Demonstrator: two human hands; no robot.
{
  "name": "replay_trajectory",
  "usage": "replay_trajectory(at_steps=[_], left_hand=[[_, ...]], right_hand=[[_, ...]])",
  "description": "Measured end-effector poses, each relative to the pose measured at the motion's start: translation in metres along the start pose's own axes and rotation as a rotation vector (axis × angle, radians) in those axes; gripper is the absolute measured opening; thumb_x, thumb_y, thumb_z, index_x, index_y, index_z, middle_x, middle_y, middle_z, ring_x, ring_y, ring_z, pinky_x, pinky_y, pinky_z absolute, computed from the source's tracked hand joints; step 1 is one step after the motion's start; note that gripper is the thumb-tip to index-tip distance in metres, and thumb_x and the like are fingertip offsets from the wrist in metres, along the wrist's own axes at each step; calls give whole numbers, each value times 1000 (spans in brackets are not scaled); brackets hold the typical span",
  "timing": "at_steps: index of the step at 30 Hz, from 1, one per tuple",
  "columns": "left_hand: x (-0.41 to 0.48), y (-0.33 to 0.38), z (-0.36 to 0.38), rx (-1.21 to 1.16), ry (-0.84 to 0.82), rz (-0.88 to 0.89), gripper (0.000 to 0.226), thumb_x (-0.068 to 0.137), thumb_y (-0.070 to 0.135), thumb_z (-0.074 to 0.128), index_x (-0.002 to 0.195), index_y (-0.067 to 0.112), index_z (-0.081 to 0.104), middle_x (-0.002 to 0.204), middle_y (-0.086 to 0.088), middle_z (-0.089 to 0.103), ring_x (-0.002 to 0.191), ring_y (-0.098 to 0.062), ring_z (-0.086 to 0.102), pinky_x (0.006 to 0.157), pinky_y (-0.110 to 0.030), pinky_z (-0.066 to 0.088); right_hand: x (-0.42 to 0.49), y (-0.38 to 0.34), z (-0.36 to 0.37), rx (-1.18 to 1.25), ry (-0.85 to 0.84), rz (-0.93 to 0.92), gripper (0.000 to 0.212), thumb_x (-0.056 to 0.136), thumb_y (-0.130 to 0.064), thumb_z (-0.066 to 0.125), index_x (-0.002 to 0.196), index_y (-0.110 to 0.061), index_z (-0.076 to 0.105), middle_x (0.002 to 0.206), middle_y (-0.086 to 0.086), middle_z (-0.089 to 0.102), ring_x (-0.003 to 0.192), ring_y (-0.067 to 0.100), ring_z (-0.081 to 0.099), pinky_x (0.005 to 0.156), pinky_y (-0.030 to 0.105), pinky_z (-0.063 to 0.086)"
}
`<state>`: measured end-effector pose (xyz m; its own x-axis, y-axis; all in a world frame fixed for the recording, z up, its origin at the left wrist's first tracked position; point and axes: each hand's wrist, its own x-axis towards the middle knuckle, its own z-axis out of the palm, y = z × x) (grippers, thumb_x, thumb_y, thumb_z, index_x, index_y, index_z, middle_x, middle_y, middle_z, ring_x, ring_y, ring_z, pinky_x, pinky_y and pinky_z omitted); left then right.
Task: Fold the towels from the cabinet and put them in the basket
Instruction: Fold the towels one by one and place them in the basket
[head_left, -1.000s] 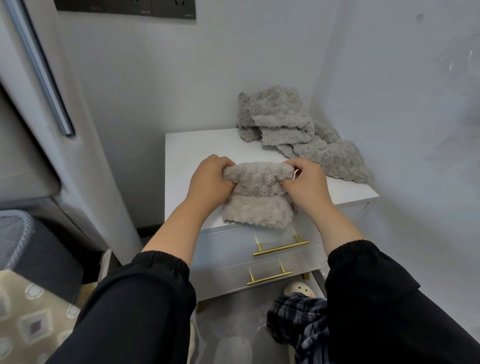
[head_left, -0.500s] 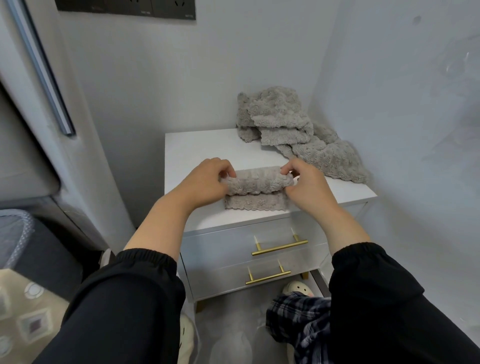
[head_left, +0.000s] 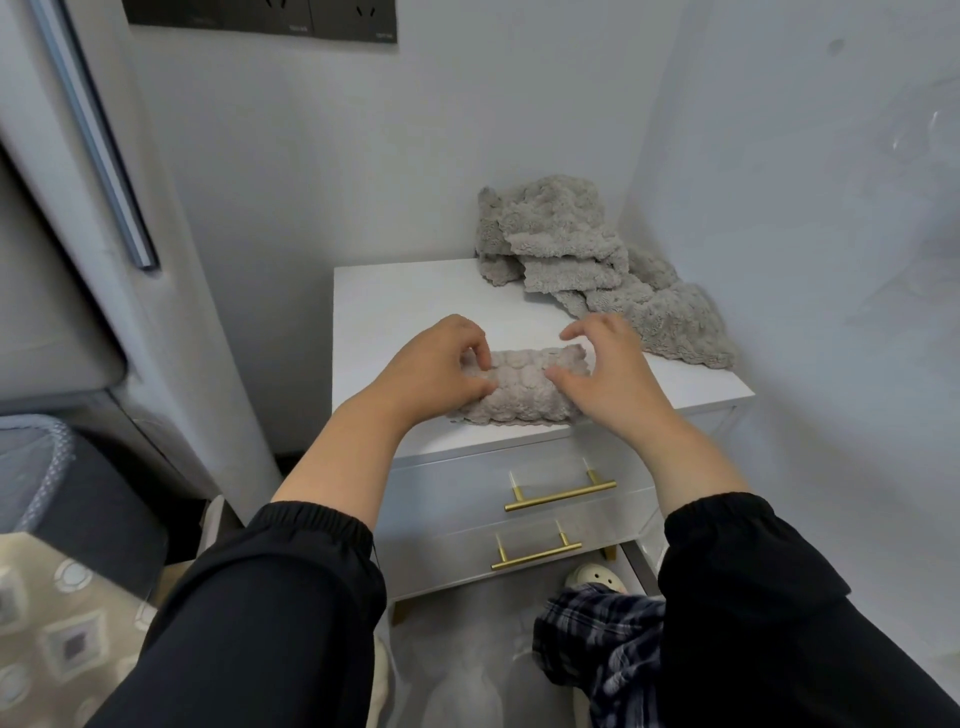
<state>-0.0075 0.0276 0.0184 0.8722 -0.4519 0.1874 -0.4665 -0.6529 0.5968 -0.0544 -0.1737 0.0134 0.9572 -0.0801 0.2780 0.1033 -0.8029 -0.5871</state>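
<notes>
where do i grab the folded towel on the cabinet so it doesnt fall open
Grip the folded towel by its two short ends, one hand from each side, thumb on the near face, fingers over the top. It lies as a long bundle near the front edge of the cabinet top, so clamping both ends should hold the layers.

A folded grey fleecy towel (head_left: 522, 387) lies as a short thick roll at the front edge of the white two-drawer cabinet (head_left: 405, 301). The left hand (head_left: 436, 371) grips the towel's left end, fingers curled over the top and thumb against the front. The right hand (head_left: 608, 374) sits at the right end with fingers spread and loosely bent, its thumb touching the top of the towel. A loose heap of grey fleecy towels (head_left: 597, 265) fills the cabinet top's back right corner, against the wall. Two brass bar handles (head_left: 561, 491) cross the drawer fronts below.
</notes>
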Motion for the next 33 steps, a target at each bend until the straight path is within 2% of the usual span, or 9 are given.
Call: replay_trajectory(at_steps=[2, 5, 11, 15, 20, 22, 26, 30, 33], left_hand=[[0, 0, 0, -21, -42, -45, 34, 78, 21, 74, 107, 20, 57, 118, 3, 54, 101, -14, 52, 83, -26, 41], [-1, -1, -1, -50, -121, -107, 59, 79, 24, 75, 131, 25, 47, 125, 1, 52, 104, -13, 49, 85, -22, 37], [1, -4, -1, -20, -189, -176, 78, 77, 31, 77, 144, 21, 38, 144, -2, 43, 132, -18, 39, 101, -25, 31], [4, -6, 2, -61, -186, -227, 65, 71, 30, 82, 127, 15, 54, 127, -3, 56, 113, -20, 51, 90, -27, 41], [3, -3, 7, -248, -111, -268, 28, 65, 20, 86, 81, 15, 63, 78, 3, 63, 73, -13, 57, 57, -21, 40], [3, -1, 8, -300, -82, -272, 27, 66, 17, 85, 74, 17, 59, 72, 3, 61, 67, -11, 55, 53, -19, 40], [6, 8, 11, -566, -4, -287, 28, 66, 7, 82, 83, 13, 60, 81, -4, 64, 76, -19, 60, 64, -27, 49], [11, 23, 19, -881, 59, -308, 51, 56, 14, 82, 102, 10, 61, 101, -14, 70, 97, -33, 67, 86, -49, 53], [19, 35, 31, -918, 75, -319, 48, 62, 13, 82, 104, 12, 59, 100, -12, 69, 91, -31, 68, 75, -44, 56]], right_hand=[[0, -1, 1, 14, -81, -15, 48, 88, -24, 65, 132, -17, 48, 136, 1, 42, 126, 16, 36, 97, 21, 27], [-1, -1, 2, 72, -237, 81, 49, 92, -32, 59, 137, -20, 46, 135, -1, 50, 123, 16, 45, 94, 23, 34], [1, 5, -3, 117, -268, 179, 58, 79, -46, 72, 127, -19, 54, 119, -5, 57, 109, 12, 54, 85, 23, 40], [4, 9, -5, 114, -299, 223, 65, 71, -44, 80, 125, -15, 57, 117, -2, 61, 106, 17, 58, 92, 31, 46], [4, 14, -4, 329, -340, 279, 47, 70, -16, 83, 110, -19, 60, 101, 2, 67, 93, 21, 66, 86, 38, 53], [6, 15, -3, 484, -299, 334, 40, 70, -2, 80, 103, -18, 62, 97, 5, 69, 93, 25, 66, 83, 36, 53], [9, 19, -3, 1005, -218, 507, 48, 66, 5, 73, 113, 6, 62, 111, 21, 68, 109, 33, 63, 103, 46, 43], [9, 19, -8, 1443, -78, 606, 40, 67, -5, 66, 107, -2, 63, 105, 13, 71, 106, 26, 63, 101, 40, 44], [5, 19, -13, 1524, 20, 634, 43, 76, -11, 67, 118, -4, 59, 117, 16, 67, 113, 29, 61, 99, 45, 46]])
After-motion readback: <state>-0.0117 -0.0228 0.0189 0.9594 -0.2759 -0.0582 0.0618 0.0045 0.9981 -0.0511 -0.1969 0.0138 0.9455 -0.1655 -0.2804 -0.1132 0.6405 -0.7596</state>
